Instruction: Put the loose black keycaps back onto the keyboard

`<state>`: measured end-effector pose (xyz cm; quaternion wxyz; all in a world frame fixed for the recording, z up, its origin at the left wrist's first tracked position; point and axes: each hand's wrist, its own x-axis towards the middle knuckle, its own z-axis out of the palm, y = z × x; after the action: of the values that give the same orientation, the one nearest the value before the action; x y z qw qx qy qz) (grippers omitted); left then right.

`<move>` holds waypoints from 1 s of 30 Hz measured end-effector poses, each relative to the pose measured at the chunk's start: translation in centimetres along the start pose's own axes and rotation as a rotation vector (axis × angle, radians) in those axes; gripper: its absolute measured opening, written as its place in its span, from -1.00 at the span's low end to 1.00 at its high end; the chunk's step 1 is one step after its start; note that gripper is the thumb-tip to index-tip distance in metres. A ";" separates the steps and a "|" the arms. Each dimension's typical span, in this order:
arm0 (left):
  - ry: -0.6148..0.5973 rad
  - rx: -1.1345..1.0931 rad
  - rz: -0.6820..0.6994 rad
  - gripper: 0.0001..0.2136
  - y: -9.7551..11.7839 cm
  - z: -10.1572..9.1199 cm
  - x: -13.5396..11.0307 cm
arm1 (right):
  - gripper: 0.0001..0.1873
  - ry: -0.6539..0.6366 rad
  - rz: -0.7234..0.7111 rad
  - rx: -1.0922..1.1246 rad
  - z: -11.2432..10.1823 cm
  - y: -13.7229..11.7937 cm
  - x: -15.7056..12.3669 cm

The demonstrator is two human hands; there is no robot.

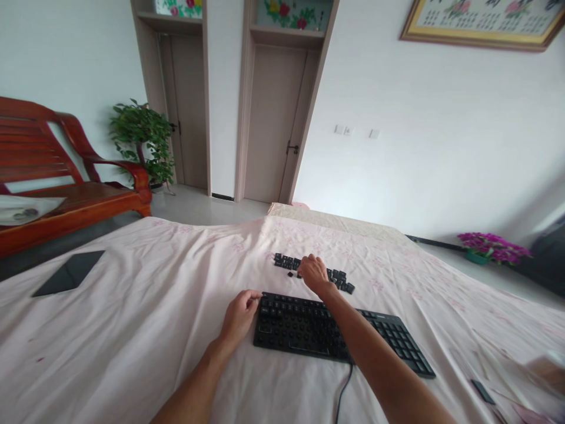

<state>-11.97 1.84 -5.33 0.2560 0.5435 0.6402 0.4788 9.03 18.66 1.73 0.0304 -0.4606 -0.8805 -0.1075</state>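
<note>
A black keyboard [335, 335] lies on a pale pink cloth [154, 318], with many keycaps gone from its left half. Several loose black keycaps [339, 277] sit in a row on the cloth beyond it. My left hand [239, 318] rests at the keyboard's left edge, fingers curled against its corner. My right hand [312, 272] reaches over the keyboard into the row of keycaps, fingers bent down onto them; I cannot see what they pinch.
A dark flat tablet [70, 272] lies at the cloth's left. The keyboard's cable [342, 394] runs toward me. A small dark object [482, 391] lies at the lower right. A red wooden bench [66, 176], a potted plant [143, 141] and purple flowers [492, 246] stand around.
</note>
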 end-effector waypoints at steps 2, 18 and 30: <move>-0.002 -0.003 0.001 -0.75 0.0 0.0 0.0 | -0.70 0.007 0.020 0.001 0.0 0.0 -0.1; -0.004 0.002 -0.013 -0.75 0.5 -0.2 -0.1 | -0.79 -0.010 0.037 0.143 1.2 -4.2 0.8; 0.017 0.007 0.001 -0.77 0.8 -0.3 -0.1 | -0.76 -0.082 0.070 0.402 1.9 -3.6 0.6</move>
<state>-11.79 1.60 -4.55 0.2487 0.5406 0.6436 0.4813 5.84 17.53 -0.64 0.0896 -0.4796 -0.8682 0.0903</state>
